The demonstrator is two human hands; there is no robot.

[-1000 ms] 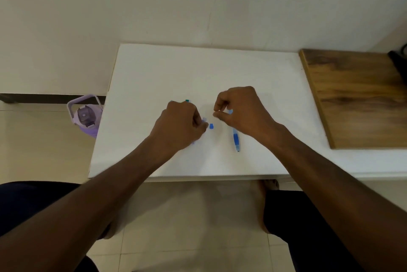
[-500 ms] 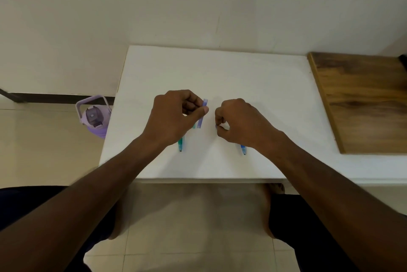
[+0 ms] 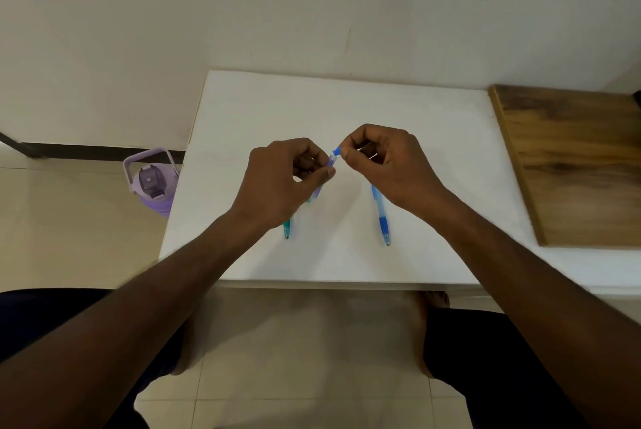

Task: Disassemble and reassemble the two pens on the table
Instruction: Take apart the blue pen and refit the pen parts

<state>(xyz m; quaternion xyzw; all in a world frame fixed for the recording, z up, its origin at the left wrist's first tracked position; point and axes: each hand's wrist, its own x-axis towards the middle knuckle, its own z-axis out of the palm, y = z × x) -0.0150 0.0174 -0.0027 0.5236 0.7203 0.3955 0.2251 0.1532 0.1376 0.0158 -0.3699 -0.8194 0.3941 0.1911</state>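
Fingers of left hand [image 3: 284,178] grip pale barrel [image 3: 331,163]; right hand [image 3: 388,164] pinches blue cap [image 3: 336,151], both raised.

The translucent blue pen barrel [image 3: 329,164] in my left hand [image 3: 277,182] looks like smooth plastic, and so does the small solid-blue cap piece [image 3: 336,151]. The blue pen [image 3: 381,217] on the table has a clear, glossy plastic body. The table [image 3: 347,105] is matt white. The board [image 3: 572,164] is grained brown wood. The purple bottle [image 3: 152,182] looks like plastic.
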